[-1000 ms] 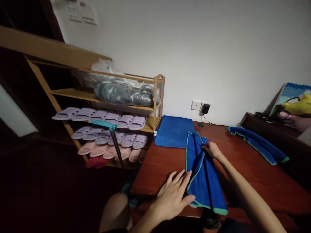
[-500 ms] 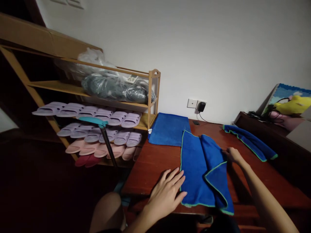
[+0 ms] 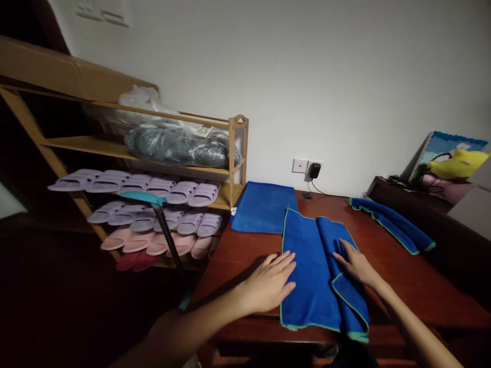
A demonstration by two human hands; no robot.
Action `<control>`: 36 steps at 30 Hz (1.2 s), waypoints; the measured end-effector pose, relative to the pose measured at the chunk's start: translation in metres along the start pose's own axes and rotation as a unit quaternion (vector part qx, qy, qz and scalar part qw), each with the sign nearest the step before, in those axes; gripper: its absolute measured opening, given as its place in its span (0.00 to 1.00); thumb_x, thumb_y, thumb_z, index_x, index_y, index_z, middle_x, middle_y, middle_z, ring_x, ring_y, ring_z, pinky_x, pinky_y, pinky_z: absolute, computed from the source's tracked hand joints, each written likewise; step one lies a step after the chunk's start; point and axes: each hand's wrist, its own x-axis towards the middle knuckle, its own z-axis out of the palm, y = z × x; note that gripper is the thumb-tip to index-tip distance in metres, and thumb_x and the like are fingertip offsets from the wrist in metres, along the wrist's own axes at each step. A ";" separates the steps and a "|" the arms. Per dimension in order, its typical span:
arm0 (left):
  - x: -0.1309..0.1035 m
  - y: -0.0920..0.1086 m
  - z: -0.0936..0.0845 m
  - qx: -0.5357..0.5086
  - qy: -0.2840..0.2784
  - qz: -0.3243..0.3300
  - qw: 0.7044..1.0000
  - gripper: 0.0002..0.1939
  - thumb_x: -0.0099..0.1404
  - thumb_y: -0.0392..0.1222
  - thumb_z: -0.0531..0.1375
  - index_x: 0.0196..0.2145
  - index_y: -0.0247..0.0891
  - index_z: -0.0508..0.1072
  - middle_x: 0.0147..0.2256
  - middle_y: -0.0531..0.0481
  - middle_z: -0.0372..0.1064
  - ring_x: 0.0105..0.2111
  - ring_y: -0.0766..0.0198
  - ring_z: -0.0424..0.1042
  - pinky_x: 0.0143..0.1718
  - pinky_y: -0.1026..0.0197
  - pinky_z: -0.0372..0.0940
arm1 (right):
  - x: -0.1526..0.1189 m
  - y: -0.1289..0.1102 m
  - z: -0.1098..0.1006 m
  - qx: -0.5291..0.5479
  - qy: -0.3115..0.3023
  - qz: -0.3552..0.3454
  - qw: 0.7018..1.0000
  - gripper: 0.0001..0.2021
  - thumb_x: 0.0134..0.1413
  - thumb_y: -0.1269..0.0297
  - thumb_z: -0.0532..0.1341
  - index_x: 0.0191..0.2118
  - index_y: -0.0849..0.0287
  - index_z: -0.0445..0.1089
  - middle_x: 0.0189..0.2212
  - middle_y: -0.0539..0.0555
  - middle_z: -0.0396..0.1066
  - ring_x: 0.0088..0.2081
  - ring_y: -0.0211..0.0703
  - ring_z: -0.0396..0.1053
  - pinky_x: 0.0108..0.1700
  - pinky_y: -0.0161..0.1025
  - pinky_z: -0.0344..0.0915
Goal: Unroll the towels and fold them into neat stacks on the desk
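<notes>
Green-edged blue towel [image 3: 311, 276] on counter [image 3: 249, 253], long axis toward wall [image 3: 345, 102] | left hand [image 3: 271, 282] open across its left border | right hand [image 3: 356, 265] open over right-side folds | neither gripping

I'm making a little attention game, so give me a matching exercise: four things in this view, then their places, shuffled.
Things:
1. Wide, creased blue cloth with green edging
2. Black box-shaped plug
3. Lilac open-toed slippers
4. Flat rectangular blue cloth

Places:
A. On the light-brown wooden rack
B. On the reddish-brown wooden table, right beside the rack
C. Between the left hand and right hand
D. On the white wall

Pairs: 1-C, 2-D, 3-A, 4-B
</notes>
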 end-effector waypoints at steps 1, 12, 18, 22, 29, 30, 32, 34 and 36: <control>0.015 0.000 0.001 -0.003 -0.004 0.010 1.000 0.27 0.71 0.50 0.43 0.62 0.34 0.55 0.65 0.42 0.44 0.65 0.56 0.43 0.62 0.49 0.46 | -0.008 -0.008 0.006 0.013 -0.003 -0.016 1.000 0.35 0.58 0.41 0.46 0.62 0.62 0.53 0.60 0.64 0.56 0.61 0.53 0.55 0.60 0.50 0.55; 0.087 -0.005 0.075 -0.011 -0.032 0.041 0.999 0.40 0.66 0.66 0.38 0.66 0.36 0.42 0.66 0.41 0.35 0.66 0.50 0.32 0.60 0.33 0.29 | -0.050 0.032 -0.006 0.001 -0.042 0.038 0.998 0.36 0.59 0.41 0.43 0.66 0.57 0.45 0.65 0.56 0.47 0.65 0.47 0.44 0.64 0.49 0.47; 0.084 -0.008 0.074 -0.010 -0.036 0.042 0.998 0.40 0.66 0.66 0.37 0.66 0.37 0.41 0.67 0.42 0.34 0.66 0.51 0.32 0.61 0.34 0.28 | -0.072 0.100 -0.025 -0.044 -0.038 0.052 0.997 0.36 0.56 0.39 0.45 0.64 0.56 0.51 0.65 0.56 0.47 0.65 0.47 0.44 0.64 0.49 0.45; 0.080 -0.008 0.072 -0.009 -0.040 0.044 0.998 0.40 0.66 0.66 0.37 0.66 0.37 0.41 0.67 0.42 0.33 0.66 0.51 0.31 0.61 0.34 0.29 | -0.083 0.121 -0.033 -0.040 -0.029 0.050 0.998 0.36 0.55 0.39 0.46 0.64 0.56 0.52 0.64 0.56 0.48 0.65 0.48 0.45 0.64 0.48 0.46; 0.054 -0.009 0.057 -0.006 -0.036 0.054 0.998 0.38 0.67 0.65 0.38 0.66 0.38 0.42 0.66 0.42 0.35 0.66 0.53 0.33 0.62 0.38 0.33 | -0.100 0.136 -0.037 -0.045 -0.009 0.054 0.997 0.36 0.54 0.38 0.47 0.64 0.53 0.54 0.64 0.56 0.50 0.64 0.50 0.48 0.63 0.50 0.50; 0.049 -0.009 0.054 -0.006 -0.039 0.054 0.998 0.38 0.67 0.65 0.38 0.66 0.38 0.43 0.66 0.42 0.35 0.66 0.53 0.33 0.62 0.39 0.33 | -0.102 0.137 -0.037 -0.047 -0.011 0.055 0.997 0.36 0.54 0.38 0.47 0.64 0.53 0.53 0.64 0.55 0.50 0.64 0.50 0.48 0.63 0.50 0.50; 0.040 -0.009 0.048 -0.004 -0.046 0.049 0.998 0.37 0.67 0.64 0.40 0.66 0.38 0.43 0.66 0.42 0.36 0.66 0.53 0.34 0.62 0.39 0.34 | -0.106 0.138 -0.040 -0.049 -0.019 0.058 0.997 0.36 0.54 0.39 0.47 0.64 0.52 0.52 0.64 0.54 0.48 0.64 0.50 0.47 0.63 0.51 0.50; 0.031 -0.009 0.043 -0.002 -0.052 0.042 0.998 0.37 0.68 0.63 0.42 0.66 0.38 0.44 0.66 0.42 0.36 0.66 0.52 0.35 0.62 0.40 0.35 | -0.109 0.137 -0.044 -0.047 -0.029 0.066 0.996 0.35 0.54 0.39 0.48 0.64 0.49 0.51 0.65 0.53 0.47 0.65 0.50 0.46 0.62 0.53 0.49; 0.022 -0.009 0.039 -0.001 -0.053 0.040 0.998 0.36 0.68 0.62 0.43 0.66 0.39 0.44 0.66 0.42 0.37 0.66 0.52 0.36 0.62 0.40 0.36 | -0.112 0.133 -0.047 -0.044 -0.038 0.078 0.995 0.34 0.54 0.39 0.48 0.64 0.47 0.51 0.65 0.53 0.46 0.65 0.51 0.45 0.62 0.55 0.48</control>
